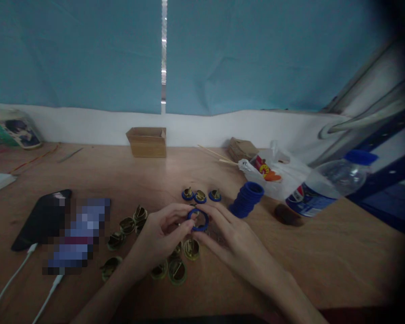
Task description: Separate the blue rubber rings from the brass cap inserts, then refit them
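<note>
Nearby, we see round gold pieces at seven o'clock from one blue ring, which our left hand and right hand pinch. Three blue-rimmed pieces sit at twelve, a stack of rings at two, a brown box far off at eleven.

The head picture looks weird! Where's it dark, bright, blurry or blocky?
In the head view, the light is dim overall; black blur swallows the right edge; big squares cover the phone; the strip between the blue sheets shines brightest; the blue ring looks slightly soft.
</note>
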Action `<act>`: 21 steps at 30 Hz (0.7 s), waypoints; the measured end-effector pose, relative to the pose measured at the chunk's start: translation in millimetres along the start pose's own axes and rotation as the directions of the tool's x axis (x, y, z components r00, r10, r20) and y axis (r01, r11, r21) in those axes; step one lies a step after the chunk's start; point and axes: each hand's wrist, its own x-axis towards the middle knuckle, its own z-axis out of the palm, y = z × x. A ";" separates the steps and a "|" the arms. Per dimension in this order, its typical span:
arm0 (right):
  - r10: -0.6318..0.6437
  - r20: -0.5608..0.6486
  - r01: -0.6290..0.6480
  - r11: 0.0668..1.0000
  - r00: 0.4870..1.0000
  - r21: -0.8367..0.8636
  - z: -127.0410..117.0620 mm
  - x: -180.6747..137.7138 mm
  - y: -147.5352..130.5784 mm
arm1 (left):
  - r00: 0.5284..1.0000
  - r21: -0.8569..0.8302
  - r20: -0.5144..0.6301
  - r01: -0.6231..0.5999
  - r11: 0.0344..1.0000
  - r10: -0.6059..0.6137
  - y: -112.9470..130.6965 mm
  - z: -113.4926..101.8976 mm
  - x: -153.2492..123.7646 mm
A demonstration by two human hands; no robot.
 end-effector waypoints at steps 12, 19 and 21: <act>0.440 -0.469 -0.436 0.891 0.766 0.125 -71.4 -3.5 81.0 | 0.999 0.359 0.047 -0.004 0.933 -0.014 -6.6 -1.0 -4.1; 0.437 -0.356 -0.395 0.900 0.826 0.187 -60.0 -5.8 104.9 | 0.998 0.452 0.056 -0.028 0.892 0.003 -5.0 -1.6 -1.9; 0.390 -0.350 -0.369 0.921 0.852 0.129 -58.9 -7.9 108.5 | 0.999 0.464 0.048 -0.030 0.885 0.009 -3.2 -1.9 -0.8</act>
